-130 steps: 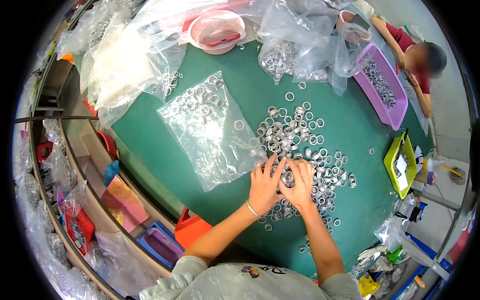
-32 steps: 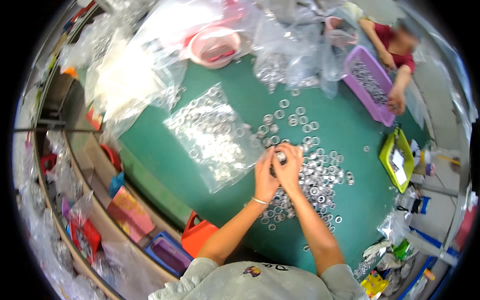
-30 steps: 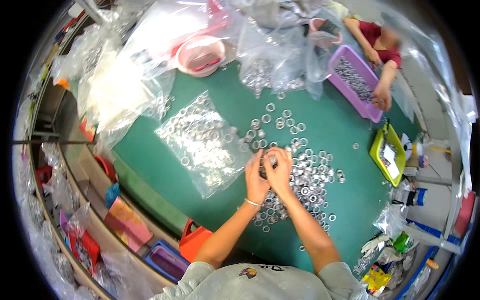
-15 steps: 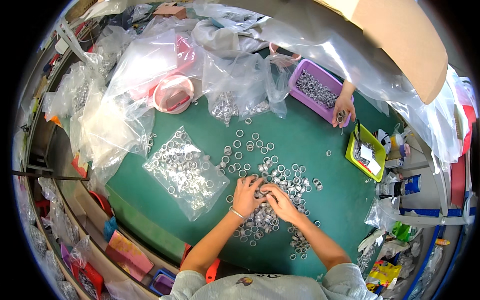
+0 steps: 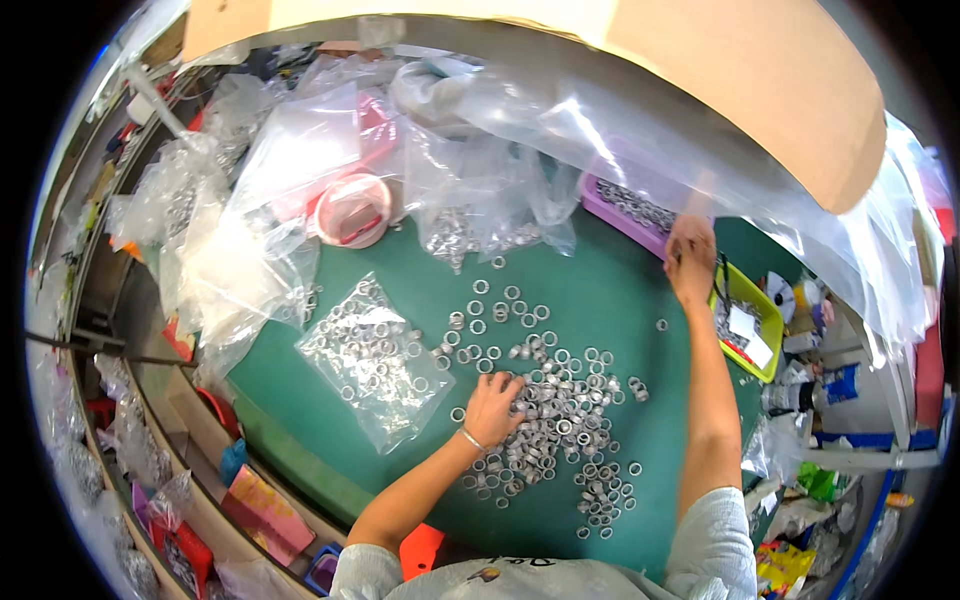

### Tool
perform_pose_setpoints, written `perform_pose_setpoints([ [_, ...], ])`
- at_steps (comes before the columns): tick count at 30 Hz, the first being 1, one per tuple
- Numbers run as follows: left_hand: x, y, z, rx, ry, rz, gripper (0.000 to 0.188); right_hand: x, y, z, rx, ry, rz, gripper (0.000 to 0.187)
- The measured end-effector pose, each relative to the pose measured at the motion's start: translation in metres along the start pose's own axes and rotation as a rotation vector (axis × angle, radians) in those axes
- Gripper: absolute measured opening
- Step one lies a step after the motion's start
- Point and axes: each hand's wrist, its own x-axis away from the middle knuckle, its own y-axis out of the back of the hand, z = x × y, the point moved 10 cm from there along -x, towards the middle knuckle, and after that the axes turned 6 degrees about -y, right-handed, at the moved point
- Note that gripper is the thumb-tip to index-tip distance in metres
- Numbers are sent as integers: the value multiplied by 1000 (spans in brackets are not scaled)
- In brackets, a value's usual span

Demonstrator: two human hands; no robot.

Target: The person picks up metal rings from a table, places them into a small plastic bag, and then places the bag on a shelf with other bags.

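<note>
A loose heap of silver metal rings (image 5: pixel 565 410) lies on the green table in front of me. At its left edge, my left hand (image 5: pixel 492 412) curls its fingers and thumb around some rings. My right arm stretches far forward. My right hand (image 5: pixel 690 268) is closed at the near corner of the purple tray (image 5: pixel 620 222), where it meets a co-worker's hand (image 5: pixel 693 232). Fingers overlap there, and what lies between them is hidden. More rings fill the purple tray. A clear plastic bag of rings (image 5: pixel 378 365) lies flat left of the heap.
Right of the purple tray stands a yellow-green basket (image 5: pixel 765 345) with small parts and white paper. Plastic bags and a pink bucket (image 5: pixel 353 212) crowd the far left. A large cardboard piece (image 5: pixel 740 70) and clear sheeting overhang the far side. Shelves with bins flank the left.
My right hand has left my left hand at the heap and reached forward right to the co-worker's hand, which held rings palm up. My left hand stays at the heap.
</note>
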Motion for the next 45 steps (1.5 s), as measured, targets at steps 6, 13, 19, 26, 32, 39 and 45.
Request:
perform_pose_setpoints([
  [6, 3, -1, 3, 23, -17, -4, 56, -7, -22, -14, 63, -74, 49, 33],
  [13, -4, 15, 15, 250, 159, -163, 44, -21, -39, -82, -624, -99, -275, 11],
  [19, 18, 38, 35, 701, 305, -487, 39, 94, 34, 136, -1578, -671, 757, 19],
  [26, 108, 8, 49, 1489, 787, -493, 29, 278, 29, 300, -1663, -927, 1957, 17],
  [32, 168, 27, 93, 1650, 978, -744, 27, 319, -4, 389, -1928, -1024, 1946, 20],
  [39, 137, 86, 145, 1636, 838, -1477, 27, 236, -8, 441, -1955, -664, 1290, 43],
  [45, 135, 126, 185, 764, 771, -1479, 56, 230, 11, 426, -1124, 32, 929, 43],
])
